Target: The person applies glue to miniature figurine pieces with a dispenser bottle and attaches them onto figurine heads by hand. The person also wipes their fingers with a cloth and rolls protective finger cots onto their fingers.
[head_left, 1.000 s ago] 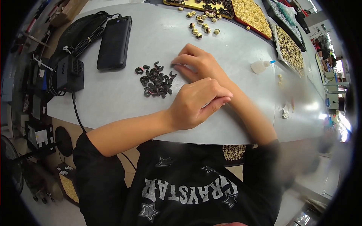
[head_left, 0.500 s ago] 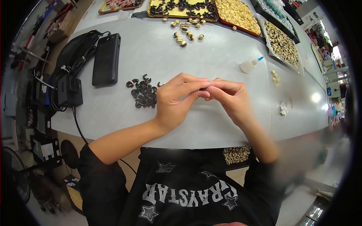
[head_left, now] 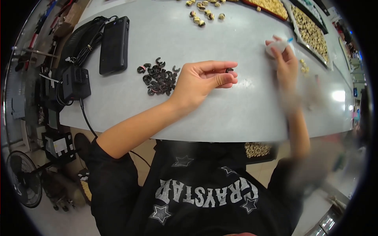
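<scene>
Between the thumb and fingers of my left hand [head_left: 193, 84] sits a small black curved piece [head_left: 229, 70]. My right hand [head_left: 287, 67], farther off to the right, has its fingers round a small translucent squeeze bottle [head_left: 276, 46] with a blue needle tip. The bottle is slightly blurred and tilted. Left of my left hand lies a loose pile of black C-shaped pieces [head_left: 159, 80], a few with pinkish marks. Several small yellow-and-black rounded pieces [head_left: 208, 15] are scattered at the far middle of the table.
A black slab-shaped device [head_left: 114, 47], a black adapter [head_left: 76, 83] and bundled cables occupy the table's left side. Trays of yellow pieces [head_left: 275, 7] and yellow-and-black pieces [head_left: 311, 33] line the far right. A few pale yellow bits [head_left: 304, 67] lie beside my right hand.
My hands have parted. The right one moved away to the right and took hold of the squeeze bottle; the left one keeps the black piece. The view has shifted slightly.
</scene>
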{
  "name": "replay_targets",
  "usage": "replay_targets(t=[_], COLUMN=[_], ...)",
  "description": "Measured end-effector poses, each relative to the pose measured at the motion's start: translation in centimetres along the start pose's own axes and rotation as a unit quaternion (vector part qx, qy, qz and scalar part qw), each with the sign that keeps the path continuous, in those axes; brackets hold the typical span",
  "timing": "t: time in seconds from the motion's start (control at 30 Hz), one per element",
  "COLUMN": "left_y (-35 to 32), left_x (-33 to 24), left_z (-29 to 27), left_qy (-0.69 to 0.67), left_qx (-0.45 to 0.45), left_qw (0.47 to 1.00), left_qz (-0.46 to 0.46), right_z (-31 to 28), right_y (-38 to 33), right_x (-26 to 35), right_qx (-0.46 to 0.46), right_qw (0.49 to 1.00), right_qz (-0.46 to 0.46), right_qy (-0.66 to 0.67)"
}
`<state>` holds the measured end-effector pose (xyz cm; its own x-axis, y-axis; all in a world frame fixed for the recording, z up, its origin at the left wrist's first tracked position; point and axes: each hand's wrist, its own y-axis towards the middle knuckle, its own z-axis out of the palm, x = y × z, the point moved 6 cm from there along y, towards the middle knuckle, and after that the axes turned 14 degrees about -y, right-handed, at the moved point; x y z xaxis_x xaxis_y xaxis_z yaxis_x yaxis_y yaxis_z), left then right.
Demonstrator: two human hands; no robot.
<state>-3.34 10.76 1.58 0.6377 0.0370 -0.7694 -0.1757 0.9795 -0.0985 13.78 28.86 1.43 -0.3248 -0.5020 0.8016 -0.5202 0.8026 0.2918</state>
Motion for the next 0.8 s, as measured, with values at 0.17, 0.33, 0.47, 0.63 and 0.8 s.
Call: replay_targets(t=[0.17, 0.33, 0.47, 0.63, 0.8], left_y=[-0.2, -0.2, -0.5, -0.3, -0.2], left_x=[0.8, 1.2, 1.3, 1.3, 1.1], left_z=[0.3, 0.3, 0.7, 1.1, 0.7], left_qy=[0.013, 0.012, 0.051, 0.088, 0.109], left_qx=[0.022, 0.028, 0.066, 0.109, 0.127], left_qw=[0.998, 0.998, 0.996, 0.990, 0.985], left_qz=[-0.059, -0.063, -0.028, 0.024, 0.052], right_z=[0.4, -0.2, -0.1, -1.0, 0.9], right_y=[-1.0, -3.4, -4.8, -5.8, -5.6], right_x=[4.8, 5.1, 5.6, 4.2, 5.5], right_qx=[0.049, 0.049, -0.150, 0.083, 0.071], right_qw=[0.989, 0.966, 0.951, 0.970, 0.974], right_qz=[0.003, -0.009, 0.127, 0.061, 0.093], right_qy=[0.136, 0.256, 0.237, 0.222, 0.194])
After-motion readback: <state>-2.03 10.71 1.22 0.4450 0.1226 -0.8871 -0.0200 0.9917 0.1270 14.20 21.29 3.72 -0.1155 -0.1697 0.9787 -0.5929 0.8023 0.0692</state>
